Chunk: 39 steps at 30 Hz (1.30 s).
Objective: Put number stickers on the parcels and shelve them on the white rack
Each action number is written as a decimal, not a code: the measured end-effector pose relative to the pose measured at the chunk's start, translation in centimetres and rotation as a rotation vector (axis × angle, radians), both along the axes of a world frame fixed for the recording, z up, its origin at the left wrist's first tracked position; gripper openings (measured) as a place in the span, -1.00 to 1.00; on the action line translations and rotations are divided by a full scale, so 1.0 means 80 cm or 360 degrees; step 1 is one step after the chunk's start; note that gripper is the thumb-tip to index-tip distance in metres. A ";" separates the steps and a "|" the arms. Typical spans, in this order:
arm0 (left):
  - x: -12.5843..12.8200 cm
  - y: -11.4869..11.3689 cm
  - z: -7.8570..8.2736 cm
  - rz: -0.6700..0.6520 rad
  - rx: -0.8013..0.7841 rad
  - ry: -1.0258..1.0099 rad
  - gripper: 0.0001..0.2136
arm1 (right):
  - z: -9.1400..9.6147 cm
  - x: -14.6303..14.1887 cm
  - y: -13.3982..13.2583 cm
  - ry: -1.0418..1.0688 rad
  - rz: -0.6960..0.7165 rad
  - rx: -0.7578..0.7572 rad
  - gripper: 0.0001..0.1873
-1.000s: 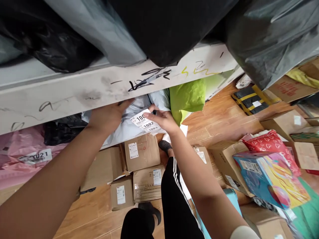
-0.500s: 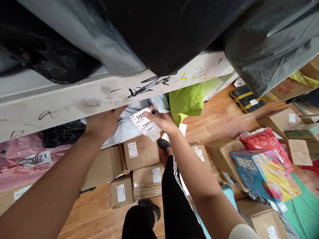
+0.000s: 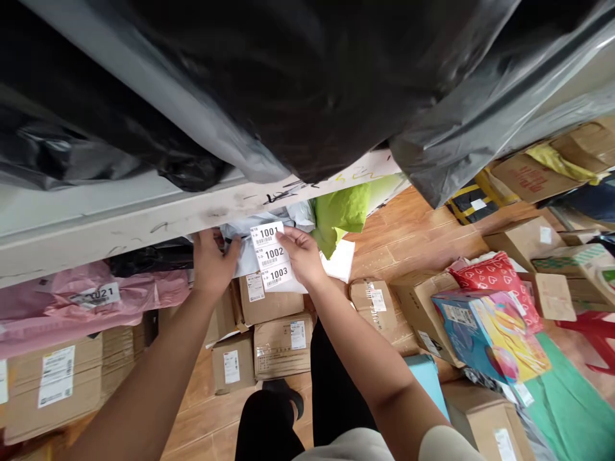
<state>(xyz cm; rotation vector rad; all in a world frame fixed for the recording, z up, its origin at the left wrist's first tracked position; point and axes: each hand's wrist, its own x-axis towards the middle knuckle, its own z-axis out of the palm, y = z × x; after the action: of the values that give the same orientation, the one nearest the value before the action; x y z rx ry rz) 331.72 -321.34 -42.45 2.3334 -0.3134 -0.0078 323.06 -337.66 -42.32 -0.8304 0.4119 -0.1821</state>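
Observation:
My right hand [image 3: 302, 257] pinches a strip of white number labels [image 3: 273, 254] by its right edge, thumb on top. The strip hangs upright and reads 1001, 1002 and 1003. Left of it, my left hand [image 3: 213, 261] is at the front of the lower shelf, thumb and fingers apart, with no held thing visible. Behind both hands lies a pale grey plastic parcel bag [image 3: 246, 255], partly covered by the strip and the shelf board. A lime-green parcel bag [image 3: 342, 214] sticks out to the right of my right hand.
A white shelf board [image 3: 192, 224] crosses above my hands, with black plastic parcels [image 3: 307, 83] overhanging it. A pink parcel [image 3: 96, 301] lies at left. Cardboard boxes [image 3: 283, 346] stand on the wooden floor by my feet; a colourful box [image 3: 490, 336] and other parcels are at right.
The label strip has straightened and now faces me, all three numbers showing. My left hand has drawn out from under the shelf board. The view has shifted.

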 end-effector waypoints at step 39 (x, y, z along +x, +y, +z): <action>-0.025 -0.091 0.149 -0.0186 0.0298 -0.0086 -0.67 | 0.040 -0.140 0.029 0.0372 -0.0318 0.0000 -0.50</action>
<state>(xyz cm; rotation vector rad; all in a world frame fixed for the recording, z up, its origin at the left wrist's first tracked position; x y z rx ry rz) 329.70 -328.63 -30.52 2.5005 -0.4942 -0.0325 311.85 -335.36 -39.14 -0.8129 0.7155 -0.2712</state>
